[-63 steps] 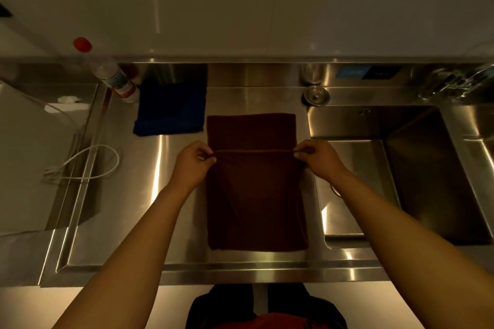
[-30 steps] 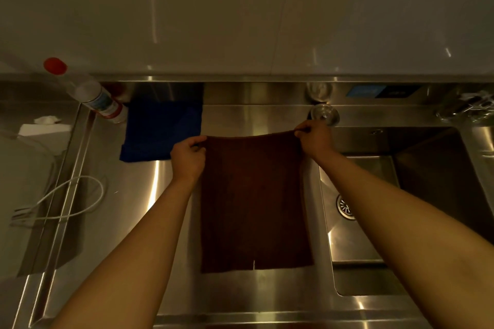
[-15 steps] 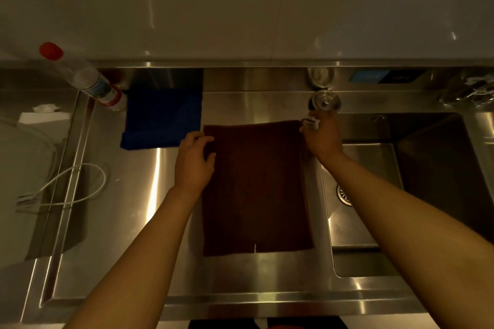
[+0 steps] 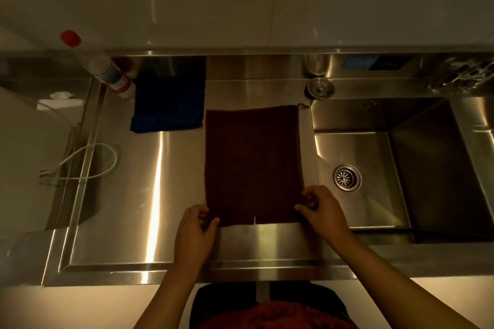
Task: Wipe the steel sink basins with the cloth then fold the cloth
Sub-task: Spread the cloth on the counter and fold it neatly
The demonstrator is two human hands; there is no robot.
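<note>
A dark maroon cloth point(image 4: 252, 163) lies flat as a tall rectangle on the steel drainboard point(image 4: 149, 195), just left of the steel sink basin point(image 4: 374, 168). My left hand point(image 4: 196, 230) pinches the cloth's near left corner. My right hand point(image 4: 322, 208) pinches the near right corner, at the edge of the basin. Both far corners lie free near the back ledge.
A folded blue cloth point(image 4: 168, 104) lies at the back left of the drainboard. A red-capped bottle point(image 4: 104, 69) leans beside it. A white cable point(image 4: 80, 165) loops at the left. A round drain point(image 4: 346, 177) sits in the basin, a strainer cap point(image 4: 320, 87) on the ledge.
Both hands brought the cloth's edge to the far end, let it go there, then drew back and took hold of the near corners.
</note>
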